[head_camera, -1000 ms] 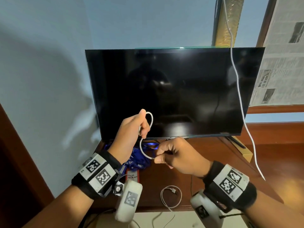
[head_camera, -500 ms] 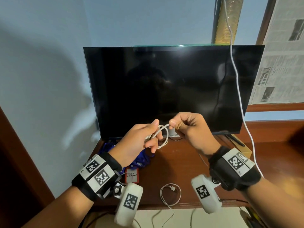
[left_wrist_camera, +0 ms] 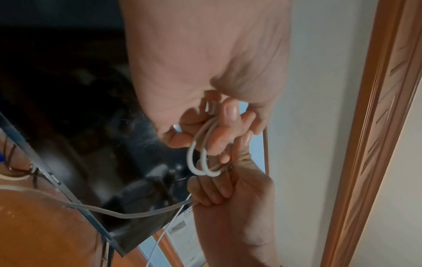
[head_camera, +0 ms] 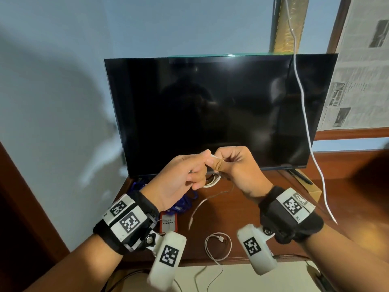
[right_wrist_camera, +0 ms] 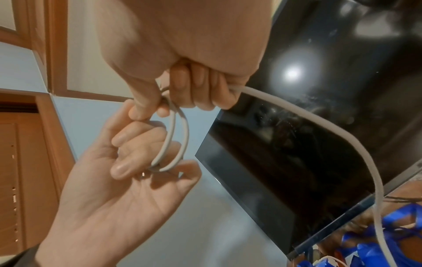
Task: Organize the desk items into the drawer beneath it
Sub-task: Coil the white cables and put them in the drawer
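Above the desk (head_camera: 263,209), just in front of the monitor (head_camera: 210,106), both hands hold one white cable (right_wrist_camera: 170,144). It's thin, round in section, smooth rubbery jacket, wound into two small loops, with a loose tail (head_camera: 199,209) curving down toward the desktop. Left hand (head_camera: 181,180): fingers curled, thumb and index pinching the top of the coil, loops running over the curled fingers. Right hand (head_camera: 235,165): closed fist, thumb and index pinching the same coil right next to the left fingertips; the left wrist view shows the tail leaving under the right hand's curled fingers (left_wrist_camera: 212,191).

On the desk near the front edge lies a second white cable (head_camera: 219,246), loosely coiled, metal plug visible, its end trailing off the edge. Left of it, a red-edged ID badge (head_camera: 168,222) lies flat, touching a heap of glossy blue lanyard ribbon (head_camera: 185,203). Desk is dark reddish wood, polished and reflective. Monitor is a flat black panel, screen off, glossy. A cardboard box (head_camera: 311,186) sits at its right foot. Another white cord (head_camera: 303,106) hangs down across the monitor's right edge. Wall is matte pale blue; newspaper sheets (head_camera: 357,70) cover the window at right.
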